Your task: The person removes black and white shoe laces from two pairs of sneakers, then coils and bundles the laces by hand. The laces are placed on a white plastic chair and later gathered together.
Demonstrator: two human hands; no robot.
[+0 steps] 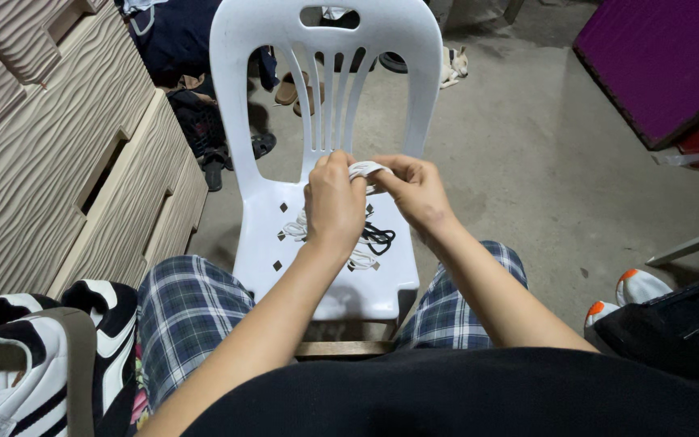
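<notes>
Both my hands are raised over the seat of a white plastic chair (269, 210). My left hand (334, 201) and my right hand (415, 190) pinch the same white shoelace (368, 169), a flat strip stretched between their fingertips. More white laces (295, 228) and a black lace (379, 238) lie in a loose tangle on the seat below my hands. Part of the tangle is hidden by my left wrist.
A beige wavy-fronted drawer cabinet (66, 162) stands at the left. Black-and-white sneakers (42, 356) sit at the lower left. Sandals (289, 87) and a small dog (451, 65) lie on the concrete floor beyond the chair. A purple panel (665, 57) is at the upper right, white-and-orange shoes (629, 293) at the right.
</notes>
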